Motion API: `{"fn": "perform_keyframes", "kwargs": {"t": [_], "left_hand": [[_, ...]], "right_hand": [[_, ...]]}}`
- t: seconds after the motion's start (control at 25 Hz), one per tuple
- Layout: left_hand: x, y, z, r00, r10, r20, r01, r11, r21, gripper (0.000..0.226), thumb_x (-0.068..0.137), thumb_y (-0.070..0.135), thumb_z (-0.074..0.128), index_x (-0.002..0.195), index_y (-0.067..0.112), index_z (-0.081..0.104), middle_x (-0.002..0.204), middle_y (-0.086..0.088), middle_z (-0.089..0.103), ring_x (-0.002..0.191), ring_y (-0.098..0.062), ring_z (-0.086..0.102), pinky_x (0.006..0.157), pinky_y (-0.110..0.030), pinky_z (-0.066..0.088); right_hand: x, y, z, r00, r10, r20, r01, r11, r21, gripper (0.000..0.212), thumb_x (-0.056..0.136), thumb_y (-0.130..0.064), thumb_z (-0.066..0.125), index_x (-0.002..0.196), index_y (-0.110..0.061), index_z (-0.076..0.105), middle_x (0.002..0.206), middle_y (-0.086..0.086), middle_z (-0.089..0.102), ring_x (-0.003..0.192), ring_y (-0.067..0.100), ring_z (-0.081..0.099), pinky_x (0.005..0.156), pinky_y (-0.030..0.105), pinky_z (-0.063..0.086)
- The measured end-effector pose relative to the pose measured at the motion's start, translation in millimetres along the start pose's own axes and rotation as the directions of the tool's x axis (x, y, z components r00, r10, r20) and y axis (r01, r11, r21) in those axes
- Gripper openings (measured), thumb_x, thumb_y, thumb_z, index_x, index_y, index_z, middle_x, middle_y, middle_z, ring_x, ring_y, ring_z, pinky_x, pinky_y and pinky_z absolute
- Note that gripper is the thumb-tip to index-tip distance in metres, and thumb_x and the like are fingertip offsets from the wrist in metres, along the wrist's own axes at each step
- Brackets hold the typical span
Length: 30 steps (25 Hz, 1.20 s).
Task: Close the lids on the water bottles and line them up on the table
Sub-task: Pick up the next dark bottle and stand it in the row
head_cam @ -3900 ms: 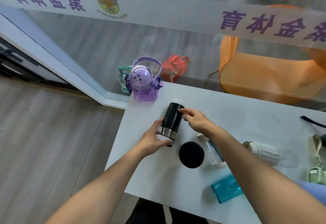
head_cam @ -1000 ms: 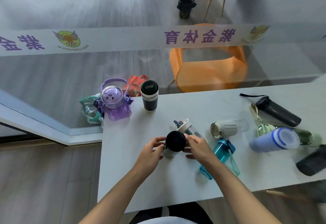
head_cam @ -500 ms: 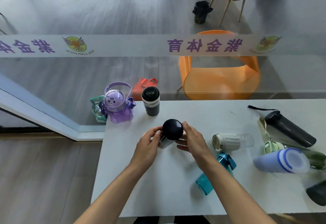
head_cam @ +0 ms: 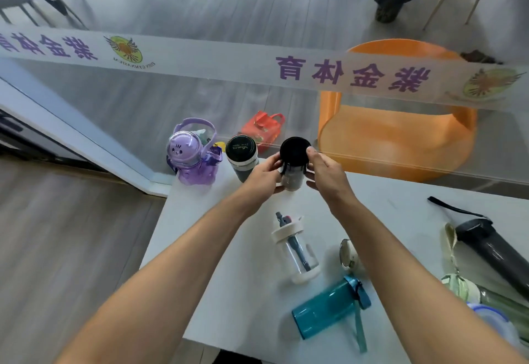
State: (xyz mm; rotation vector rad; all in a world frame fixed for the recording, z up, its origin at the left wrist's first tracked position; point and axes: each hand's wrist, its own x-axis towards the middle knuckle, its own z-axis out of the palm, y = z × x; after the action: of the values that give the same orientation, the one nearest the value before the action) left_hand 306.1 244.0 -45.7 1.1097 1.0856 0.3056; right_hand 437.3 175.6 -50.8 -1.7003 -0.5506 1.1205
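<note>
Both my hands hold a small bottle with a black round lid (head_cam: 294,153) upright near the table's far edge. My left hand (head_cam: 264,174) grips its left side and my right hand (head_cam: 323,173) its right side and lid rim. Just left of it stand a black tumbler (head_cam: 242,156) with its lid on and a purple cartoon bottle (head_cam: 193,156), side by side at the far left corner. A clear bottle with a white lid (head_cam: 294,249), a teal bottle (head_cam: 329,310) and a ribbed white-capped bottle (head_cam: 347,255) lie on the white table (head_cam: 229,263).
At the right edge lie a dark grey bottle with a strap (head_cam: 492,252), a green bottle (head_cam: 486,297) and a blue-rimmed bottle (head_cam: 492,320). A glass wall with a printed band (head_cam: 257,66) rises behind the table. An orange chair (head_cam: 400,123) stands beyond the glass.
My hands have carried the black-lidded bottle away from me, from the table's middle to the far edge beside the black tumbler. The view has tilted down and closer.
</note>
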Motion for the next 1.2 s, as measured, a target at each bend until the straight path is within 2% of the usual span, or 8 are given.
{"fn": "perform_keyframes", "kwargs": {"t": [0.16,0.28,0.4,0.56,0.68,0.92,1.08,1.2], "left_hand": [[13,-4,6,0.999,-0.035,-0.019,0.035,0.999,0.015,0.067,0.089,-0.013,0.032,0.146,0.019,0.042,0.145,-0.002,0.051,0.130,-0.022,0.051,0.090,-0.035,0.051],[17,-8,7,1.000,-0.022,-0.007,0.023,1.000,0.017,0.062,0.092,-0.010,0.031,0.145,0.021,0.042,0.139,0.001,0.053,0.123,-0.019,0.054,0.084,-0.031,0.052],[21,-9,7,1.000,-0.016,-0.015,0.016,1.000,0.018,0.062,0.092,-0.009,0.031,0.145,0.021,0.042,0.132,0.001,0.056,0.116,-0.018,0.056,0.085,-0.032,0.053],[24,-10,3,1.000,-0.025,-0.005,0.025,0.999,0.022,0.059,0.094,-0.006,0.032,0.145,0.023,0.041,0.130,0.000,0.056,0.123,-0.021,0.054,0.090,-0.036,0.053],[24,-10,2,1.000,-0.027,-0.002,0.027,1.000,0.006,0.058,0.095,-0.005,0.033,0.146,0.021,0.039,0.131,-0.001,0.056,0.125,-0.022,0.054,0.093,-0.039,0.052],[24,-14,2,1.000,-0.027,0.001,0.027,1.000,-0.005,0.059,0.097,-0.003,0.034,0.151,0.022,0.034,0.137,-0.002,0.052,0.126,-0.022,0.052,0.097,-0.042,0.051],[22,-38,-6,0.988,-0.052,-0.145,0.065,0.994,0.089,0.055,0.097,0.007,0.037,0.150,0.022,0.034,0.130,-0.005,0.048,0.109,-0.023,0.055,0.093,-0.040,0.053],[7,-90,-10,0.939,-0.179,-0.293,0.246,0.946,0.212,0.040,0.097,0.017,0.041,0.135,0.013,0.051,0.122,-0.019,0.057,0.101,-0.032,0.059,0.098,-0.049,0.052]], "right_hand": [[17,12,-4,0.999,0.044,-0.031,-0.044,0.999,-0.010,0.031,0.094,-0.057,0.047,0.104,-0.034,0.066,0.117,0.004,0.070,0.114,0.025,0.063,0.103,0.049,0.050],[21,15,-2,0.997,0.056,-0.045,-0.056,0.998,-0.004,0.039,0.094,-0.057,0.046,0.111,-0.029,0.068,0.120,0.005,0.069,0.116,0.025,0.063,0.104,0.050,0.049],[24,14,-1,0.997,0.057,-0.057,-0.058,0.998,-0.009,0.036,0.092,-0.060,0.046,0.101,-0.034,0.069,0.118,0.004,0.070,0.114,0.025,0.063,0.103,0.050,0.050],[28,13,2,0.997,0.047,-0.054,-0.049,0.998,-0.029,0.035,0.092,-0.062,0.046,0.091,-0.035,0.069,0.117,0.004,0.070,0.114,0.026,0.063,0.103,0.050,0.050],[30,12,3,0.998,0.049,-0.045,-0.050,0.998,-0.030,0.044,0.094,-0.060,0.046,0.113,-0.028,0.069,0.118,0.003,0.068,0.116,0.026,0.062,0.104,0.050,0.049],[28,13,0,0.998,0.059,-0.019,-0.060,0.998,-0.035,0.054,0.096,-0.059,0.044,0.131,-0.021,0.061,0.126,0.005,0.064,0.122,0.026,0.058,0.106,0.049,0.048],[27,25,-4,0.980,0.125,-0.155,-0.144,0.983,-0.114,0.059,0.097,-0.061,0.036,0.132,-0.018,0.056,0.127,0.008,0.061,0.117,0.026,0.057,0.105,0.047,0.046],[7,67,-9,0.959,0.259,-0.116,-0.283,0.873,-0.397,0.049,0.098,-0.051,0.042,0.113,-0.010,0.064,0.114,0.007,0.063,0.101,0.028,0.057,0.088,0.036,0.043]]}}
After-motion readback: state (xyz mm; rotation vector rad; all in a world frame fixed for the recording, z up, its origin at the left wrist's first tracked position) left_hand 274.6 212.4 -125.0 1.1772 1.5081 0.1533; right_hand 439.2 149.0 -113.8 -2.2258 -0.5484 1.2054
